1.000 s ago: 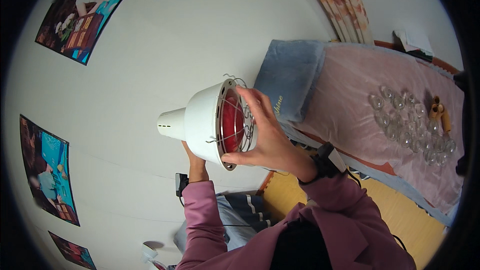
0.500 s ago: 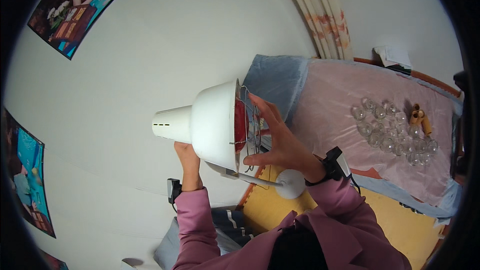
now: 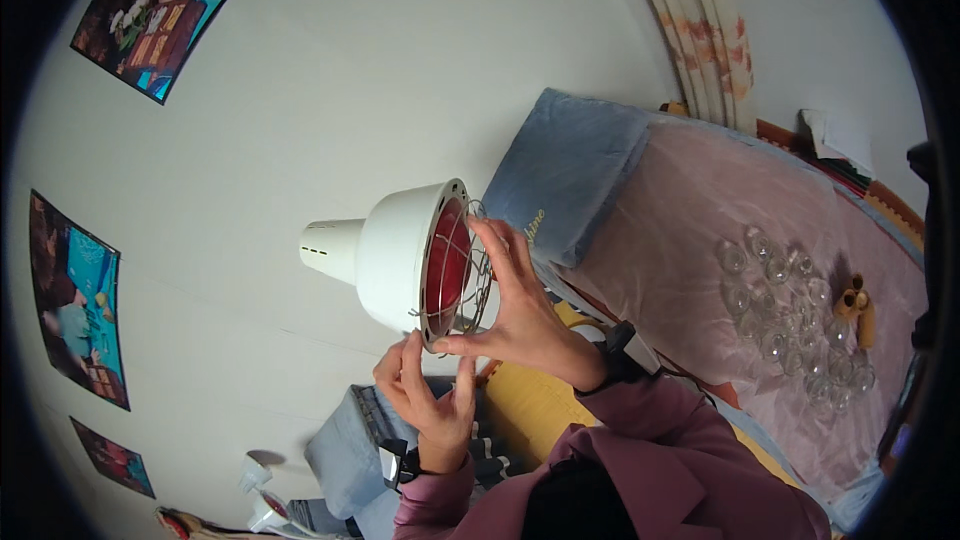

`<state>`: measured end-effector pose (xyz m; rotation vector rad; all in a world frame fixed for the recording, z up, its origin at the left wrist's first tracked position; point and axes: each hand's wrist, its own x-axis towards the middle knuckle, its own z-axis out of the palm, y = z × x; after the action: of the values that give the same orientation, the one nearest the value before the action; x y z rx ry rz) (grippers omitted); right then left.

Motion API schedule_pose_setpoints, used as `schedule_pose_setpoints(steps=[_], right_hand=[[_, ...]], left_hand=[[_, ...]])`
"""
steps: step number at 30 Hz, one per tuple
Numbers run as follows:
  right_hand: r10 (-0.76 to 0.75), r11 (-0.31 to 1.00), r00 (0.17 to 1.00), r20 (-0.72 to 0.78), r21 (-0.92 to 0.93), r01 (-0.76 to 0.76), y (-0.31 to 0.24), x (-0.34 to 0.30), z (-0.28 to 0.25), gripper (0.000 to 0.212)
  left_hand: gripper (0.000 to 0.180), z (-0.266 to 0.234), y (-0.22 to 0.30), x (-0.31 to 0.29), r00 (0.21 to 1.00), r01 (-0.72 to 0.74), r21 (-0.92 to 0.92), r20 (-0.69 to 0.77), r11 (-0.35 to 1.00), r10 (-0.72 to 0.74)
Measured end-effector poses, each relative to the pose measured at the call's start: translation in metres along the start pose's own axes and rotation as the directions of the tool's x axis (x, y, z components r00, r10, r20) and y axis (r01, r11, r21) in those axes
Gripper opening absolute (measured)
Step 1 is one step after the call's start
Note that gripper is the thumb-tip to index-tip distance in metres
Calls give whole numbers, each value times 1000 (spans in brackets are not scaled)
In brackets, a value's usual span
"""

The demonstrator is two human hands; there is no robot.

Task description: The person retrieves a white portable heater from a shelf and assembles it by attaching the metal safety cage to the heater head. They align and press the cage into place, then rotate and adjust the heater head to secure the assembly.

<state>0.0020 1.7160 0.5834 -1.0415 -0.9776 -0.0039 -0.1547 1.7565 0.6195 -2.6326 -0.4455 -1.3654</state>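
Note:
A heat lamp with a white metal shade (image 3: 392,255) points to the right at mid-height, its narrow neck to the left. Inside the shade shows a red bulb (image 3: 446,258). A wire guard (image 3: 478,285) covers its mouth. My right hand (image 3: 530,325) spans the guard, fingers at its upper edge and thumb at the lower rim. Below the shade is my left hand (image 3: 435,410), fingers apart and raised, with fingertips at the lower rim; whether they press a small part there I cannot tell.
To the right stands a bed with a pink cover (image 3: 670,210) and a blue-grey pillow (image 3: 570,175). Several clear glass cups (image 3: 790,310) and brown tubes (image 3: 855,305) lie on it. Another lamp (image 3: 268,510) is at the lower left, near a grey-blue cushion (image 3: 345,445).
The view has shifted, and the lamp's mouth has turned more toward me. My left hand has moved from behind the shade to its lower rim. My right hand stays on the guard.

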Motion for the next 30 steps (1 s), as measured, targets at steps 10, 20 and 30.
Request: schedule_pose_setpoints(steps=[10, 20, 30], right_hand=[[13, 999, 998, -66, 45, -10, 20, 22, -42, 96], [-22, 982, 995, 94, 190, 4, 69, 46, -84, 82], [98, 308, 709, 699, 656, -689, 134, 97, -43, 67]], left_hand=[[36, 20, 37, 22, 992, 125, 59, 13, 990, -126], [24, 37, 66, 18, 971, 229, 8, 63, 973, -229], [11, 46, 62, 1, 964, 188, -380, -106, 906, -244]])
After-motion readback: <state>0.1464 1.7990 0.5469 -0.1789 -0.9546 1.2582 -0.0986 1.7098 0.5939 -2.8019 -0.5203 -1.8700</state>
